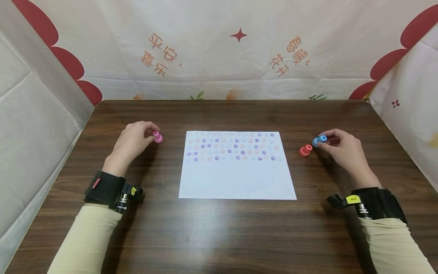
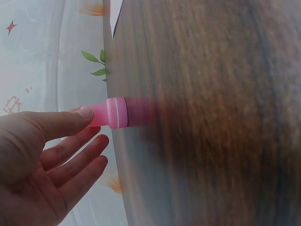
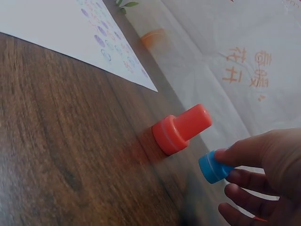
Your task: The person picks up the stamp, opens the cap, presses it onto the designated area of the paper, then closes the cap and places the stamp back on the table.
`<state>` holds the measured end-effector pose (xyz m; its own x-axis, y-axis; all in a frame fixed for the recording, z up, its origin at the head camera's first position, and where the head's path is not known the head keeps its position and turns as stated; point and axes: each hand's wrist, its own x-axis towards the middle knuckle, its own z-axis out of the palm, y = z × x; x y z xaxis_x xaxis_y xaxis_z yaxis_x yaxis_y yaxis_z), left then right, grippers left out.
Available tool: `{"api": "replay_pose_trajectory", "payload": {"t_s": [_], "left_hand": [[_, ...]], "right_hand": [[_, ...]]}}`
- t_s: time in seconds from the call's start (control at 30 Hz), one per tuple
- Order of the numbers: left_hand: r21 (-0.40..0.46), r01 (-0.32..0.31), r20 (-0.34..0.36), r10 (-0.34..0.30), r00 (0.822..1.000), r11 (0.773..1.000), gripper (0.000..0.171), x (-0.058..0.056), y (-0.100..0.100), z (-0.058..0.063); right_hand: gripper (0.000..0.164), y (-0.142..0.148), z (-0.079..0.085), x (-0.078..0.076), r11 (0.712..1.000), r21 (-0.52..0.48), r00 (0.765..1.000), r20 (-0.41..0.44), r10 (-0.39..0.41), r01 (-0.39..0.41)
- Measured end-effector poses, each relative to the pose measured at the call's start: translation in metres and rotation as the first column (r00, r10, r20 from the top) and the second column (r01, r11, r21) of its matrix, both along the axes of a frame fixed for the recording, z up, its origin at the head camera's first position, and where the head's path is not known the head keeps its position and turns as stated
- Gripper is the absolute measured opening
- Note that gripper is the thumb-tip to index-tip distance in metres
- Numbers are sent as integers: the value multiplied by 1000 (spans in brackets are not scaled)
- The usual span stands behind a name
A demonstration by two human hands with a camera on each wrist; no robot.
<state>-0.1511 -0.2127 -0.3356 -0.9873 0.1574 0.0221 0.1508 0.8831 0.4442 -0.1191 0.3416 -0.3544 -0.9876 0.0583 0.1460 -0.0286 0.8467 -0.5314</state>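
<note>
My left hand (image 1: 134, 140) pinches a pink stamp (image 1: 157, 137) between thumb and forefinger, left of the paper; in the left wrist view the pink stamp (image 2: 115, 113) stands with its base at the table. On the right side, my right hand (image 1: 345, 150) pinches a blue stamp (image 1: 319, 141), which leans over in the fingers. A red stamp (image 1: 305, 150) stands upright on the table just left of the blue one, held by neither hand. Between the hands lies a white sheet of paper (image 1: 236, 180), its upper half printed with rows of small purple, red and blue stamp marks.
The brown wooden table (image 1: 205, 236) has a pale patterned cloth (image 1: 219, 57) hanging behind it and at both sides. Each wrist wears a black band (image 1: 104, 188) with a small camera.
</note>
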Motion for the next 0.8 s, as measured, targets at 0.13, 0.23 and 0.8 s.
{"api": "replay_pose_trajectory", "payload": {"t_s": [0.13, 0.23, 0.8], "left_hand": [[3, -3, 4, 3, 1000, 1000, 23, 0, 0, 0], [3, -8, 2, 8, 1000, 1000, 21, 0, -1, -1], [2, -14, -3, 14, 1000, 1000, 18, 2, -2, -2]], "right_hand": [[40, 1, -1, 0, 1000, 3, 1000, 12, 3, -3], [41, 2, -2, 1, 1000, -5, 1000, 25, 8, -8], [40, 1, -5, 3, 1000, -3, 997, 69, 25, -25]]}}
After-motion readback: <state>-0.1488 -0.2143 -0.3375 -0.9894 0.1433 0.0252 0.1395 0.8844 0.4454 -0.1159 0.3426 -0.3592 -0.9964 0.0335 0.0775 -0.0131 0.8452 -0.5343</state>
